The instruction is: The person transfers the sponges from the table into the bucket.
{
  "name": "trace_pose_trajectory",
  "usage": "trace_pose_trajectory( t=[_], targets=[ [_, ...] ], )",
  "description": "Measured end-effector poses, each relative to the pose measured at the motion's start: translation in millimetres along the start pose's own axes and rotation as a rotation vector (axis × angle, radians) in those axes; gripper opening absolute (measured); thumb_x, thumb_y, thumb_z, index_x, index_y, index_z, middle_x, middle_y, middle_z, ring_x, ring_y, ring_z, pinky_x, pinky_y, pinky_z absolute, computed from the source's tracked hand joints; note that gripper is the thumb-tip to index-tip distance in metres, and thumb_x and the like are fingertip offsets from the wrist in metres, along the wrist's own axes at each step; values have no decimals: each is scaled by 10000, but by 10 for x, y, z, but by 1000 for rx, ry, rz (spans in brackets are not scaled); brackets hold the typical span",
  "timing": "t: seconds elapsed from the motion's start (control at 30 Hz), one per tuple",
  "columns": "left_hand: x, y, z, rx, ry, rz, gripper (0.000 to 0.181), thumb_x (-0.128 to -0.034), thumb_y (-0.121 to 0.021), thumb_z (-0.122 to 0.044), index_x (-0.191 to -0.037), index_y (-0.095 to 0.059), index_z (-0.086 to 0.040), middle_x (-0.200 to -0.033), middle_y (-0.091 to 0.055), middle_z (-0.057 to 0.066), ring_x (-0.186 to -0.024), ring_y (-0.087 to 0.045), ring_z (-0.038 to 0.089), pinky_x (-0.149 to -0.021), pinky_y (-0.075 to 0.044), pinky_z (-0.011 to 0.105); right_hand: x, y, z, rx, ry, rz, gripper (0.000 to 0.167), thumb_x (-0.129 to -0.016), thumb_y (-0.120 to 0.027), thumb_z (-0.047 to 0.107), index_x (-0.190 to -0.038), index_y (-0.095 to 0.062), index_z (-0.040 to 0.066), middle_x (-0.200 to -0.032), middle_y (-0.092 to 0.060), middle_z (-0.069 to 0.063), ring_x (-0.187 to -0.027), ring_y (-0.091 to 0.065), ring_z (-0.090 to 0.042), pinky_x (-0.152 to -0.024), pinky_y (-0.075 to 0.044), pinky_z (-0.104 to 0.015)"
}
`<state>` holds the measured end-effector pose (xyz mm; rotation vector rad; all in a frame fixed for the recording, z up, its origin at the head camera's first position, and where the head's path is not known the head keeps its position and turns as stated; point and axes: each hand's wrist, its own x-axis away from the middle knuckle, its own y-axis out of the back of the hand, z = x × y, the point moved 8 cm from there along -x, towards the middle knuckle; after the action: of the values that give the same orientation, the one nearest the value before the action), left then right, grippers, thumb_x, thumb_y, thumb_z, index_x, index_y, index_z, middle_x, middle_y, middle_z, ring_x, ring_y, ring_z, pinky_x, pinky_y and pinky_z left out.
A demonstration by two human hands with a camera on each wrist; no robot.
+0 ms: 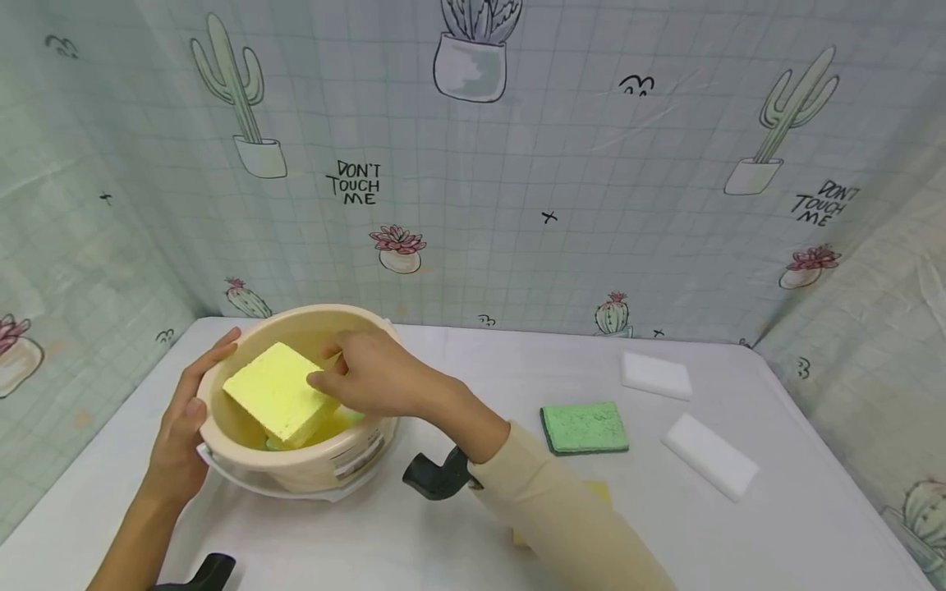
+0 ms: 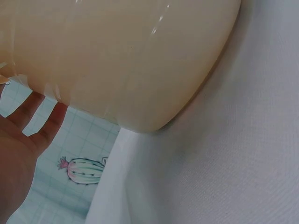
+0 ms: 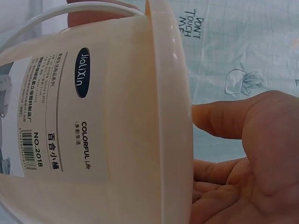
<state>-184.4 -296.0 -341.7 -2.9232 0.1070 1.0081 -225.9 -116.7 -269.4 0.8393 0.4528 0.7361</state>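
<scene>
A cream plastic bucket (image 1: 296, 472) stands at the left of the white table, its pale handle hanging around the front. My left hand (image 1: 185, 427) rests against its outer left side, fingers fairly straight along the wall; the left wrist view shows fingertips touching the plastic. Over the bucket's mouth, my right hand (image 1: 369, 373) pinches the right edge of a bright yellow sponge (image 1: 277, 390), which is tilted. Some fingertips are hidden behind the sponge or the hand. Beneath that sponge, more yellow and greenish pieces show partly inside. In the right wrist view, the rim hides the fingertips.
To the right lie a green scouring sponge (image 1: 585, 428) and two white sponge blocks (image 1: 656, 376), one nearer the front. A yellow piece (image 1: 597, 491) is mostly covered by the right sleeve. Patterned cloth (image 1: 488, 180) hangs behind and along both sides of the table.
</scene>
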Motion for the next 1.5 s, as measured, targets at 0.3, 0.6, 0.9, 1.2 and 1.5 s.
trace_pose_trajectory(
  t=[0.3, 0.6, 0.9, 1.2, 1.5],
  targets=[
    [-3, 7, 18, -28, 20, -3, 559, -978, -378, -262, -1460, -299, 12, -1563, -168, 122, -1411, -162, 232, -1064, -262, 186, 26, -28, -19, -92, -28, 34, 378, -958, -590, 214, -1261, -547, -7, -794, -661, 29, -605, -600, 24, -545, -463, -170],
    [-3, 12, 12, -16, 25, -8, 560, -978, -390, -266, -1458, -302, 9, -1564, -169, 118, -1410, -160, 232, -1067, -257, 186, 72, 42, 30, -62, 48, -14, 320, -943, -610, 227, -1198, -585, 36, -796, -608, 93, -669, -567, 6, -606, -463, -136],
    [-6, 18, 8, -12, 13, -6, 565, -975, -393, -264, -1455, -302, 20, -1562, -170, 124, -1409, -163, 235, -1067, -259, 187, 184, 153, -23, -77, 113, -58, 295, -942, -611, 240, -1187, -581, 78, -850, -613, 105, -748, -561, 4, -678, -458, -126],
    [-9, 27, 20, -52, 33, -17, 563, -972, -397, -273, -1461, -312, -7, -1564, -177, 104, -1403, -194, 219, -1040, -297, 168, 385, 358, -201, -155, 105, -140, 258, -951, -602, 230, -1186, -596, 121, -903, -626, 73, -786, -586, -34, -698, -491, -180],
    [-2, 21, 16, -53, 25, -17, 566, -972, -396, -273, -1459, -311, 1, -1564, -171, 112, -1401, -192, 226, -1047, -287, 172, 599, 514, -464, -115, 71, -212, 250, -953, -591, 226, -1188, -609, 143, -920, -624, 79, -799, -583, -56, -723, -500, -245]
  ],
)
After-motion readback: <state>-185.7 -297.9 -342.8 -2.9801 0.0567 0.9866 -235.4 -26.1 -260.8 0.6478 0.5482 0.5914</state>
